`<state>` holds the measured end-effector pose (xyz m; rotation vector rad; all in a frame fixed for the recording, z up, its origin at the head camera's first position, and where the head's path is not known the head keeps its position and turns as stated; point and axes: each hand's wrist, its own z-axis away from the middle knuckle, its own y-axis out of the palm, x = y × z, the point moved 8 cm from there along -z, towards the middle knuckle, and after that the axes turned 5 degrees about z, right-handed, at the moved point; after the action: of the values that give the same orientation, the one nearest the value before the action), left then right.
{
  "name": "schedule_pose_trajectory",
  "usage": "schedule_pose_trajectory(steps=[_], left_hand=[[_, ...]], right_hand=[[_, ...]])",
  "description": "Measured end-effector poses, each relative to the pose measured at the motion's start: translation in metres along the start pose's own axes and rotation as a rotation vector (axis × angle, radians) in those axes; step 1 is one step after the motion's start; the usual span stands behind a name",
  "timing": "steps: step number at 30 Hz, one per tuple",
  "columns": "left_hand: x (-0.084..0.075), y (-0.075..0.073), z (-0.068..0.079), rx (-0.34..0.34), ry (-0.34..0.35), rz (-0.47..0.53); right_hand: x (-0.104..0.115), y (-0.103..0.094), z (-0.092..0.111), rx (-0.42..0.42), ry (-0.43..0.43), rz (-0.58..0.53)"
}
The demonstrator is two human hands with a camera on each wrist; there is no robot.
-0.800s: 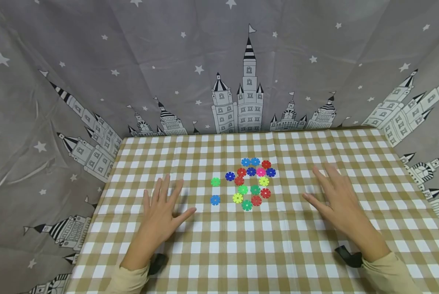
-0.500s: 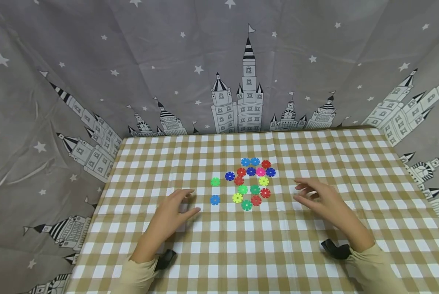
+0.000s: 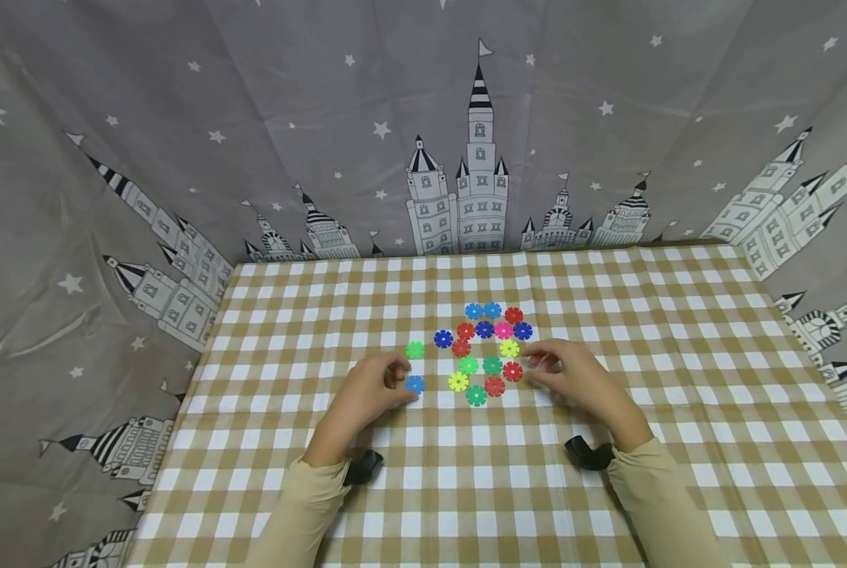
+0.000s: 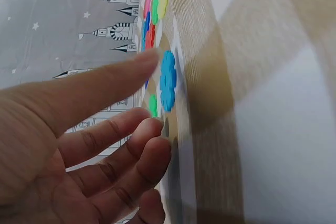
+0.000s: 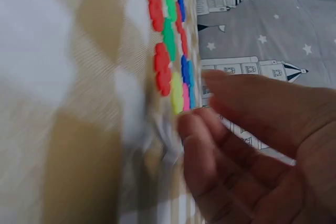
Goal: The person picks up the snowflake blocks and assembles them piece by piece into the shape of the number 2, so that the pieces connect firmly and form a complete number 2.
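Many notched plastic snowflake discs in several colours lie flat on the table. My left hand (image 3: 375, 388) is right at a light blue disc (image 3: 415, 385), thumb and loosely bent fingers on either side of it. In the left wrist view, the light blue disc (image 4: 168, 81) shows beside the thumb tip, the hand holding nothing. A green disc (image 3: 415, 349) lies just beyond those fingers. My right hand (image 3: 572, 369) hovers at the right side of the cluster, fingers loosely bent, beside a red disc (image 3: 512, 371) and a yellow disc (image 3: 509, 348). No disc is between its fingers in the right wrist view.
The checked tablecloth (image 3: 430, 489) covers the whole table. Beyond it hangs a grey curtain (image 3: 289, 102) printed with castles and stars. Dark blue (image 3: 443, 339), pink (image 3: 503, 330) and other discs form the cluster between the hands. Black wrist devices (image 3: 589, 454) sit under both wrists.
Both hands have moved inward from the sides toward the discs, and their spread fingers have bent. The discs lie where they were. The head view has shifted slightly.
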<state>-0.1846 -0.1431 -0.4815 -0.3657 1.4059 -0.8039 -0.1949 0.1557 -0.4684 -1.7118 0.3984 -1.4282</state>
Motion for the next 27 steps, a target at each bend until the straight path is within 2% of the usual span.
schedule_pose_trajectory(steps=[7,11,16,21,27], left_hand=[[-0.001,0.004,-0.006,0.008,-0.036,0.010],[-0.001,0.004,-0.006,0.004,-0.035,0.017],[-0.002,0.005,-0.006,-0.002,-0.016,0.012],[-0.002,0.006,-0.007,-0.002,-0.003,-0.012],[-0.004,0.007,-0.008,-0.002,0.015,-0.024]], right_hand=[[0.002,0.010,-0.017,0.070,0.060,0.064],[0.003,0.015,-0.020,0.107,0.106,0.053],[-0.003,0.018,-0.018,0.115,0.148,0.013],[-0.008,0.021,-0.016,0.111,0.149,-0.004],[-0.009,0.023,-0.018,0.099,0.163,0.012]])
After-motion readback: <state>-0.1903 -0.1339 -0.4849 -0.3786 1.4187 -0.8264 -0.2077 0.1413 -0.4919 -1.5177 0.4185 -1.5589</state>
